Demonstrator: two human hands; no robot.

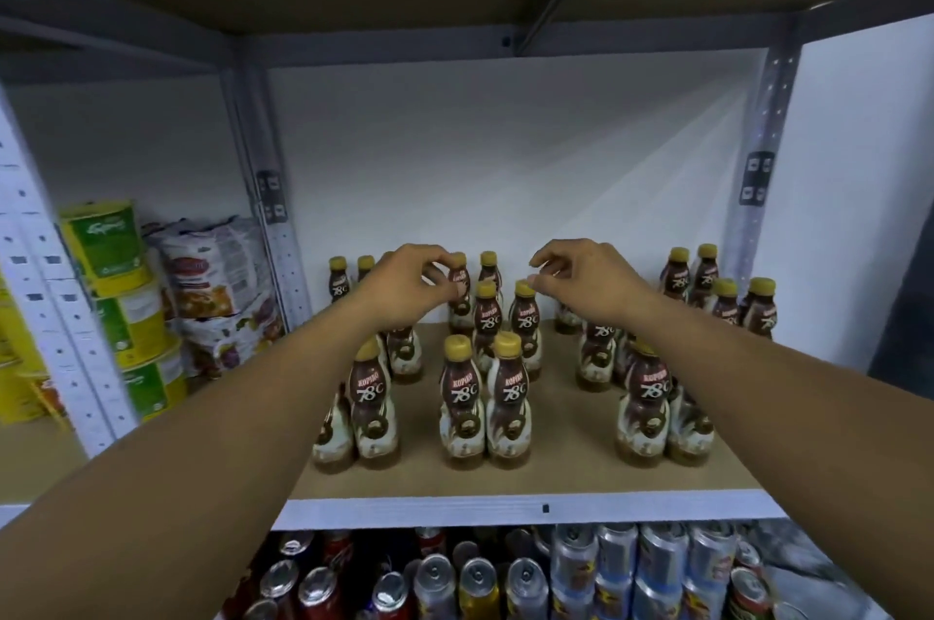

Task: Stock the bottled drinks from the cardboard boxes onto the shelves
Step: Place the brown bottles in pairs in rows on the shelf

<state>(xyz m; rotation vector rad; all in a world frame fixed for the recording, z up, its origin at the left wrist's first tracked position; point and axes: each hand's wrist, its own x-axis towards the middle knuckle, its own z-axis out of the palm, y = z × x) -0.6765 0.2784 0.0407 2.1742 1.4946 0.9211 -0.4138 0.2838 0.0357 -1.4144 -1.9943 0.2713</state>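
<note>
1. The left hand [404, 288] has its thumb and forefinger curled round the neck of a back-row bottle [459, 277], pinching it just under the yellow cap.
2. The right hand [589, 281] has bent fingers, with the thumb tip at the cap of a second-row bottle [523, 316]; I cannot tell whether it grips.
3. Both bottles stand upright on the brown shelf board [571, 463], with other Kopiko bottles [508, 397] clustered at 6, 3 and 9 o'clock of them.
4. Yellow-green tubs [108, 240] and snack bags [217, 276] sit at 9 o'clock, and cans [505, 579] at 6 o'clock, one shelf down.

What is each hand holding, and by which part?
Left hand pinches a back bottle below its cap. Right hand fingertips meet the cap of a middle bottle; grip cannot be told.
</note>
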